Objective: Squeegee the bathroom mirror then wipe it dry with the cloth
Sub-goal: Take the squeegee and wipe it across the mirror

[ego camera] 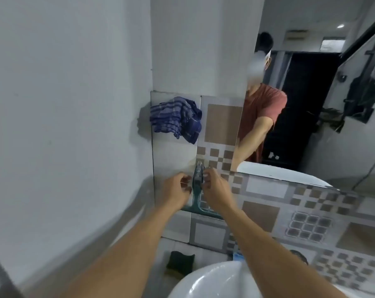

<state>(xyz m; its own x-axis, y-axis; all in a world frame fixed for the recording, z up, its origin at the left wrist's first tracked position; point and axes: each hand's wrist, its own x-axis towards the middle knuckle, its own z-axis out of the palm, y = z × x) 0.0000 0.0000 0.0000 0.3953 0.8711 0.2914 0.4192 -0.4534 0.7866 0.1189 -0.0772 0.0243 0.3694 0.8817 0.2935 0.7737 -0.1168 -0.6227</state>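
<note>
- Head view: teal plastic squeegee [197, 191] hanging flat against the patterned grey-and-brown wall tiles [262, 211], left of and below the frameless bathroom mirror [311, 100], handle top at a small metal hook [199, 163].
- Long axis of the handle near vertical, tilted slightly; blade bar at the bottom, running crosswise and sloping down to the right, partly hidden behind the right forearm.
- Left hand [175, 191] just beside the handle on its left, fingers curled inward, tips close to the handle; actual contact impossible to tell.
- Right hand [214, 188] on the handle's right side, fingertips [206, 176] bent onto its upper part near the hook, apparently pinching it.
- Blue checked cloth [175, 118] bunched on the wall above the squeegee, apart from both hands.
- Likely step: freeing the squeegee from the hook. Best done by lifting the handle loop straight up and off, steadying lower down with the left hand, keeping the blade away from the white ceramic basin [216, 280] below.
- Dark green sponge [180, 262] on the ledge beside the basin, clear of the hands.
- Mirror not yet touched by the blade.
</note>
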